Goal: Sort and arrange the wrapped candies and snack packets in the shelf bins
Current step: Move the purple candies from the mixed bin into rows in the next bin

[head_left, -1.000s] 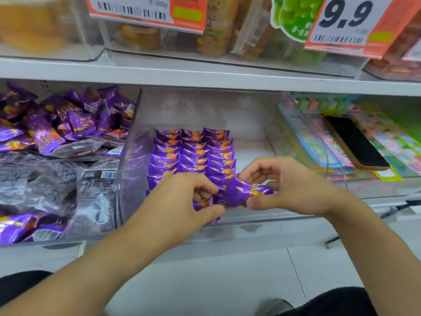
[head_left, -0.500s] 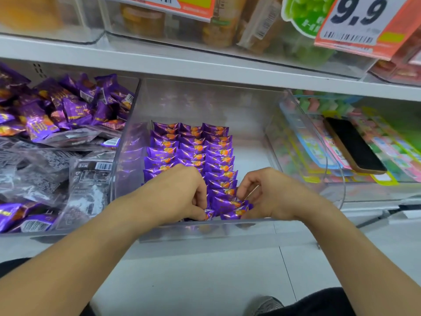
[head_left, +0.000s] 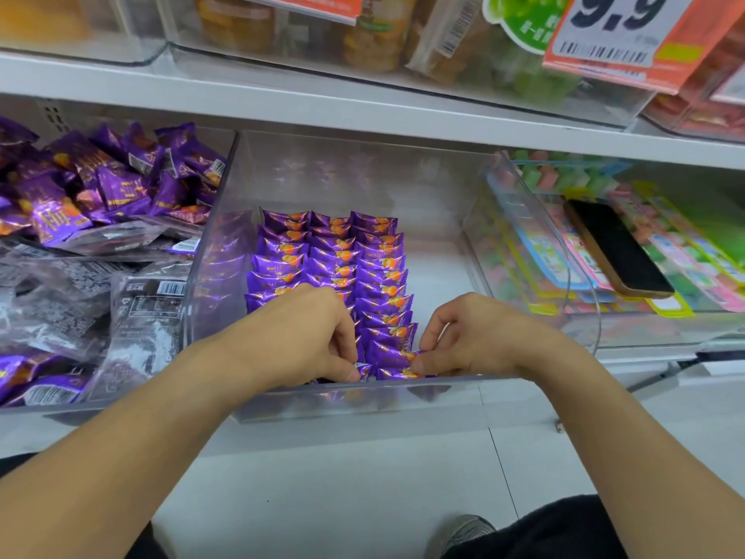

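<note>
A clear plastic bin (head_left: 407, 391) on the middle shelf holds three neat rows of purple wrapped candies (head_left: 330, 256) with orange prints. At the bin's front, my left hand (head_left: 306, 336) and my right hand (head_left: 471, 336) pinch the two ends of the front purple candy (head_left: 393, 365) in the right row, low against the front wall. My left hand covers the front of the left and middle rows.
The left bin holds a loose heap of purple candies (head_left: 100, 183) and silver-black snack packets (head_left: 141, 312). The right bin (head_left: 580, 316) holds colourful packets with a black phone (head_left: 617, 248) lying on top. Price tags (head_left: 617, 38) hang from the upper shelf.
Both hands lowered the purple candy from above the bin's front into the front of the right row. The camera moved closer and tilted down.
</note>
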